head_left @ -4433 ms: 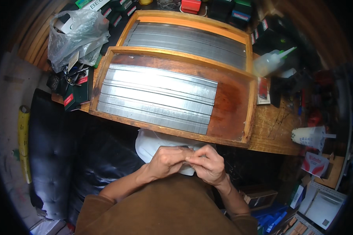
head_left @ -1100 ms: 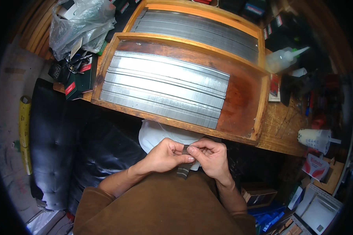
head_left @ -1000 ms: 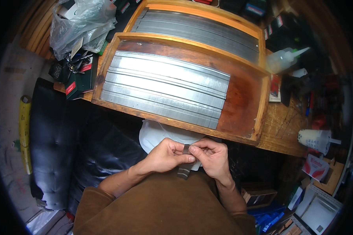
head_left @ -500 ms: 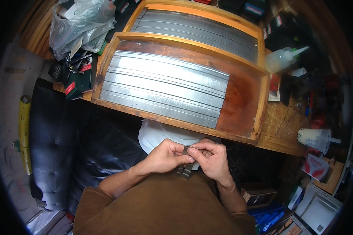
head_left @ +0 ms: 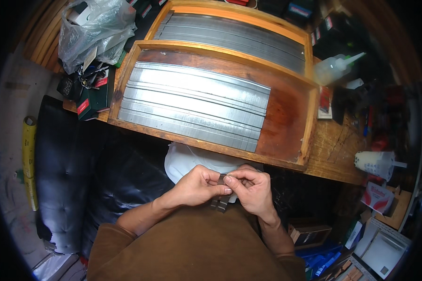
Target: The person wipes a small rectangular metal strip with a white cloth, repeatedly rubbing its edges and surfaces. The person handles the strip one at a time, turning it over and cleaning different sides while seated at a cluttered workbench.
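Observation:
Close to my body, above my lap, my left hand (head_left: 198, 186) and my right hand (head_left: 254, 189) meet fingertip to fingertip. Both pinch a small dark grey strip (head_left: 222, 179) between thumbs and fingers. Below the fingers, a pair of narrow dark segmented pieces (head_left: 219, 204) hangs down; whether they join the pinched strip is hidden by my hands. On the table ahead of my hands, a shallow wooden tray (head_left: 301, 154) holds rows of thin, shiny metal strips (head_left: 192, 105) packed side by side, with bare reddish wood at its right end.
Behind stands a second wooden tray (head_left: 309, 58) of similar strips. A plastic bag (head_left: 98, 35) and keys (head_left: 91, 75) lie at the left. Right are a squeeze bottle (head_left: 332, 70) and a drink cup (head_left: 375, 162). A black tufted seat (head_left: 65, 173) is left of me.
The view has shifted slightly, so the table things sit a little further left. My hands keep the same pinch; the hanging pieces have moved up very slightly.

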A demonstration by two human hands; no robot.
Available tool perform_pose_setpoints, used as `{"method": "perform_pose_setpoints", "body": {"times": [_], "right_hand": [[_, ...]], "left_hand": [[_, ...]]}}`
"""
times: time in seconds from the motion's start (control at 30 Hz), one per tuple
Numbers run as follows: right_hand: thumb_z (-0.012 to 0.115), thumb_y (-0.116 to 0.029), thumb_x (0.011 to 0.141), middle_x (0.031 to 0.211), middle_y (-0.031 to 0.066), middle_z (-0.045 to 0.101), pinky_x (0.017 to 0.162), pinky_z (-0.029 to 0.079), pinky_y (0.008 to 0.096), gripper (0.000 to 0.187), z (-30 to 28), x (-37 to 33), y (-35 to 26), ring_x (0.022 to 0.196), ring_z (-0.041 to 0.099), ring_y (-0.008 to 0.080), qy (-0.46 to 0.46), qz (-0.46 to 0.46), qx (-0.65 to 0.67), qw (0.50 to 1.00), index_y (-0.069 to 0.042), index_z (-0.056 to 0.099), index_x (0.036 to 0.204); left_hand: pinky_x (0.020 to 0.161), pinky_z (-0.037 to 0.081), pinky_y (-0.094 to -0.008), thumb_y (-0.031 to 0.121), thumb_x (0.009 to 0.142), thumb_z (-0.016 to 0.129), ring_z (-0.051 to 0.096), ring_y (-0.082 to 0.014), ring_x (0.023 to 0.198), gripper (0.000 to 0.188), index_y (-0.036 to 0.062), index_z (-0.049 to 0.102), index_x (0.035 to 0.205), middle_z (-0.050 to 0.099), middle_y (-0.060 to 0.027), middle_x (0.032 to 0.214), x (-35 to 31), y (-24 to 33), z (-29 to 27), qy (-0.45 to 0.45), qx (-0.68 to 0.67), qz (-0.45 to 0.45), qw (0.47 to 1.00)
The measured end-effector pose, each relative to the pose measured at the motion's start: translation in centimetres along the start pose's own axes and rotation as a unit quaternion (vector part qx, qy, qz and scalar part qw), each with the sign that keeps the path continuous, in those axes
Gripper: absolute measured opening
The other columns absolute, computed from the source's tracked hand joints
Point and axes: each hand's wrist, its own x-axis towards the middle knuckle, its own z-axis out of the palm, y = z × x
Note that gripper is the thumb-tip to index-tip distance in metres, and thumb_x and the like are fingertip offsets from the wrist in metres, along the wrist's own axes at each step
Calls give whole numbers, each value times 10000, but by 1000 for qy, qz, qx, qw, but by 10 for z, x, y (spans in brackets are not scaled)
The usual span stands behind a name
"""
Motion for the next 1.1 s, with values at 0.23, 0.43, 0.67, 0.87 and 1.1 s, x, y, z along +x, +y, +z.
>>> {"method": "perform_pose_setpoints", "body": {"times": [0.23, 0.43, 0.67, 0.87, 1.1], "right_hand": [[761, 21, 934, 884, 59, 703, 664, 485, 229, 69, 2, -3, 2, 768, 618, 76, 20, -14, 33, 999, 62, 766, 989], [752, 44, 931, 894, 70, 693, 679, 495, 226, 57, -17, -17, -11, 787, 625, 84, 70, -10, 25, 997, 77, 756, 976], [733, -93, 956, 878, 56, 737, 589, 517, 234, 95, -157, -48, -73, 702, 640, 86, 316, -76, -68, 943, -15, 779, 988], [749, -102, 979, 841, 28, 676, 621, 475, 228, 153, -246, -37, -77, 698, 587, 77, 397, -55, 21, 916, 41, 744, 1032], [762, -28, 912, 806, 80, 702, 591, 494, 234, 85, -91, -42, -78, 677, 629, 98, 117, -60, -102, 986, 56, 773, 910]], "left_hand": [[724, 534, -225, 90, 981, 765, 648, -38, 833, 159, -39, 777, 1073, 775, -30, 937, -2, 9, 3, -3, -16, -4, 1000], [735, 573, -242, 65, 965, 772, 710, -94, 856, 209, -89, 755, 1105, 788, -105, 974, 0, 14, 13, 53, -38, -28, 997], [843, 645, -337, 1, 973, 733, 778, -235, 947, 218, -111, 717, 1159, 785, -205, 1039, 0, 19, 1, 69, -66, -9, 995], [860, 633, -313, 23, 976, 738, 772, -210, 948, 243, -114, 714, 1176, 787, -193, 1033, 2, 21, 9, 38, -76, -36, 996], [882, 616, -290, 62, 994, 732, 756, -183, 1014, 243, -99, 720, 1175, 783, -152, 1052, 1, 22, 12, -10, -87, -48, 995]]}}
